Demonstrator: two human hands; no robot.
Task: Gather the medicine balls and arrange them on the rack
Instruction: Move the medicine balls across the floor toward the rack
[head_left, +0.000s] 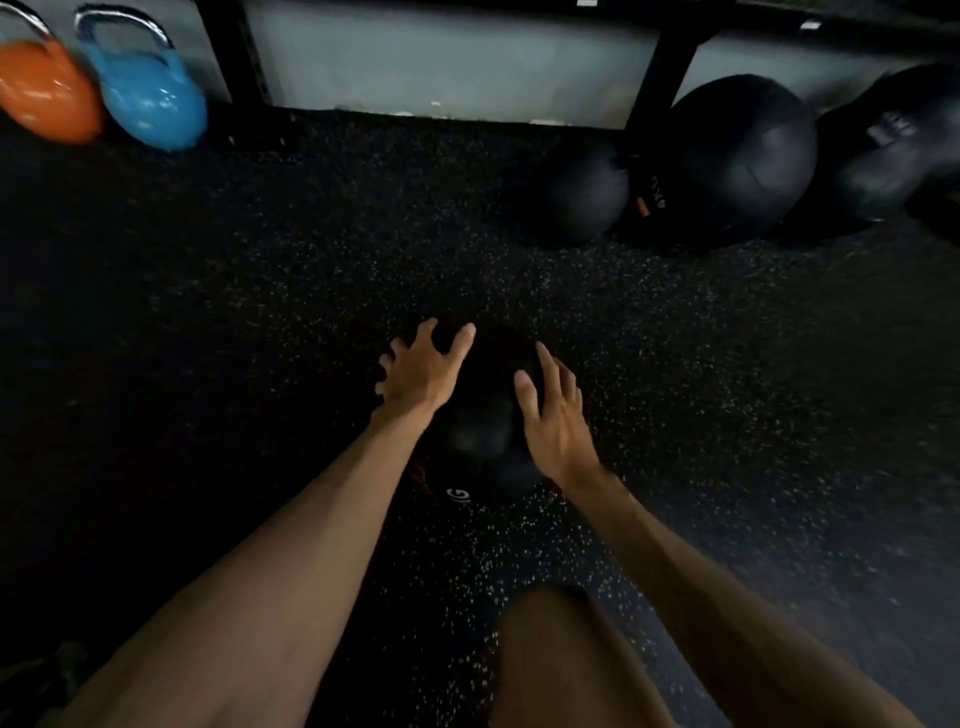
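Fingers spread, left hand (421, 375) and right hand (560, 423) flank a medicine ball (483, 415); kettlebells (150, 101) and three balls (737, 156) beyond.

Kettlebells (150, 104) stand back left; medicine balls (737, 156) lie back right.

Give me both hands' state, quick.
Left hand: open, fingers spread over the left side of the black medicine ball.
Right hand: open, fingers straight along its right side.
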